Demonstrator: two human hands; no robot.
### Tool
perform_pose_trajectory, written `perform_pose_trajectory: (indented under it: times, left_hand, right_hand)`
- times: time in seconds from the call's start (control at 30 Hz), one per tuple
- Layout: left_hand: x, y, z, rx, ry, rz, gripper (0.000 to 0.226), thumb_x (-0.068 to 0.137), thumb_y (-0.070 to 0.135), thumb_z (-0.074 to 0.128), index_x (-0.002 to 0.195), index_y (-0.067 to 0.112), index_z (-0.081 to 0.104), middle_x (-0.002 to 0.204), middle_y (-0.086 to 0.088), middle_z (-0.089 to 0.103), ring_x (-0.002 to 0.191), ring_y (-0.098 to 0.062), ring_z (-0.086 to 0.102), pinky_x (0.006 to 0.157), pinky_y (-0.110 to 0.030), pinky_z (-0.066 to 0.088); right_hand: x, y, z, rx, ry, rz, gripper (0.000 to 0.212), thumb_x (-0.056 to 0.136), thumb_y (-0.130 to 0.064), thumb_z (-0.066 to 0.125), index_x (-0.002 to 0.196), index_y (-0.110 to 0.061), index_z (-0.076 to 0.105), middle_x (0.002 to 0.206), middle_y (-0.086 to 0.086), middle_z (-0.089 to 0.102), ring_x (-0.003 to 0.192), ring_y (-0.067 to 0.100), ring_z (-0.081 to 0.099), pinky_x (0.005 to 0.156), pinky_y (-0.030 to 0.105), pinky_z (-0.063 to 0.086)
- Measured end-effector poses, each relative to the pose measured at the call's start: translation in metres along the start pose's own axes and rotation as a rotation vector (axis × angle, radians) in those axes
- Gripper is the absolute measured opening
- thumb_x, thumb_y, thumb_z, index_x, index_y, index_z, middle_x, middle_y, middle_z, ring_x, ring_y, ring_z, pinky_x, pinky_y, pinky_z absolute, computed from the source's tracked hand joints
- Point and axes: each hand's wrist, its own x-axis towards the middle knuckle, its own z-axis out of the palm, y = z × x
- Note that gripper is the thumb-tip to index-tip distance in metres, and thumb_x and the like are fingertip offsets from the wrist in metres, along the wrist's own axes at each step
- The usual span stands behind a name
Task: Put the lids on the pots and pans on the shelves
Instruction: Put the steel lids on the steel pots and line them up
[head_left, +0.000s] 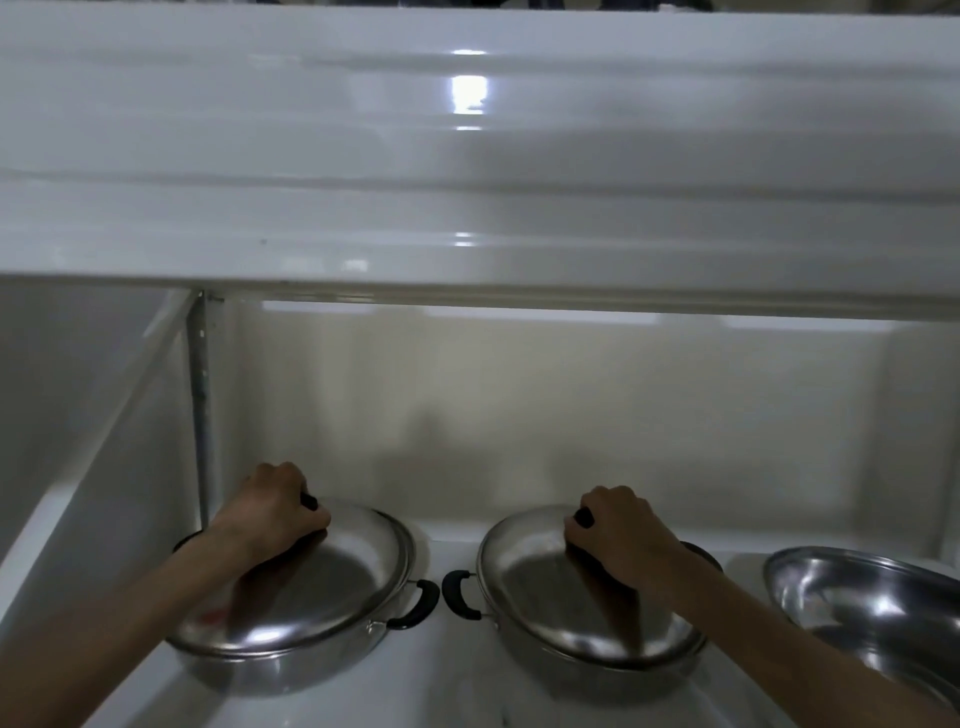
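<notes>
Two steel pans with black side handles stand side by side on the white shelf (441, 675). On the left pan (270, 670) lies a shiny steel lid (332, 587), and my left hand (272, 512) is closed around its black knob. The right pan (561, 660) carries a matching lid (550, 587); my right hand (618, 530) grips that lid's black knob. Both lids look seated on the pan rims, the left one perhaps slightly tilted. The knobs are mostly hidden under my fingers.
An uncovered steel bowl (872, 597) sits at the right end of the same shelf. A thick white shelf (467, 156) hangs overhead and fills the upper half of the view. A metal bracket (200, 395) runs down the back left corner.
</notes>
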Motion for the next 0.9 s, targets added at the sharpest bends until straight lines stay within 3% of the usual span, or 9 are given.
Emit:
perform_pose_trajectory:
  times: [0.3,0.43,0.5,0.6,0.67,0.73,0.83,0.9]
  left_hand:
    - [-0.003,-0.001,0.003,-0.016,0.031,0.002,0.029,0.066,0.036,0.072,0.074,0.008,0.072,0.08,-0.01,0.07,0.071,-0.024,0.064,0.066,-0.032,0.055]
    - [0.0,-0.004,0.005,-0.018,0.028,-0.005,0.031,0.072,0.037,0.074,0.076,0.007,0.071,0.079,-0.012,0.069,0.069,-0.025,0.061,0.065,-0.031,0.051]
    - [0.0,-0.007,0.006,0.007,0.004,0.019,0.038,0.076,0.045,0.072,0.078,0.007,0.069,0.083,-0.013,0.07,0.075,-0.027,0.063,0.066,-0.032,0.049]
    - [-0.013,0.002,-0.001,0.151,0.075,0.116,0.052,0.08,0.051,0.066,0.1,0.003,0.065,0.103,-0.016,0.064,0.096,-0.032,0.061,0.077,-0.037,0.049]
    - [-0.036,0.018,-0.014,0.273,0.179,0.231,0.053,0.081,0.044,0.066,0.117,0.006,0.061,0.115,-0.015,0.059,0.107,-0.033,0.057,0.079,-0.041,0.051]
    - [-0.069,0.045,-0.027,0.243,0.204,0.332,0.047,0.084,0.04,0.063,0.123,0.013,0.059,0.121,-0.01,0.056,0.11,-0.029,0.056,0.074,-0.041,0.052]
    - [-0.128,0.099,-0.032,0.038,0.102,0.445,0.031,0.09,0.042,0.053,0.11,0.02,0.062,0.111,-0.003,0.06,0.099,-0.024,0.062,0.062,-0.034,0.044]
    - [-0.158,0.135,-0.023,-0.141,-0.024,0.447,0.022,0.091,0.045,0.05,0.089,0.026,0.06,0.093,0.002,0.064,0.088,-0.023,0.063,0.065,-0.033,0.044]
  right_hand:
    - [0.001,0.004,0.004,-0.007,0.024,-0.015,0.039,0.09,-0.042,0.051,0.065,-0.014,0.041,0.071,0.005,0.049,0.067,0.027,0.052,0.06,0.034,0.041]
    - [-0.003,0.002,-0.001,-0.021,-0.006,-0.013,0.038,0.091,-0.052,0.049,0.086,-0.014,0.051,0.093,0.009,0.057,0.083,0.029,0.058,0.071,0.037,0.046]
    - [-0.01,-0.002,-0.006,-0.065,-0.012,0.005,0.051,0.09,-0.061,0.045,0.107,-0.013,0.052,0.106,0.012,0.057,0.097,0.033,0.059,0.08,0.04,0.047]
    - [-0.033,-0.003,-0.023,-0.189,0.059,0.039,0.063,0.092,-0.063,0.036,0.126,-0.011,0.042,0.117,0.015,0.057,0.106,0.035,0.058,0.085,0.042,0.046]
    - [-0.054,0.001,-0.038,-0.187,0.117,0.051,0.056,0.095,-0.055,0.037,0.128,-0.01,0.041,0.118,0.016,0.057,0.107,0.035,0.058,0.086,0.04,0.046]
    - [-0.081,0.011,-0.057,-0.163,0.136,0.092,0.047,0.096,-0.045,0.042,0.126,-0.009,0.046,0.12,0.016,0.058,0.109,0.036,0.057,0.088,0.039,0.046]
    - [-0.129,0.03,-0.093,-0.167,0.166,0.19,0.038,0.094,-0.039,0.044,0.115,-0.01,0.058,0.12,0.017,0.061,0.111,0.035,0.058,0.086,0.037,0.046]
    - [-0.166,0.046,-0.115,-0.184,0.192,0.268,0.032,0.092,-0.036,0.045,0.105,-0.011,0.061,0.116,0.018,0.064,0.106,0.035,0.06,0.077,0.034,0.044]
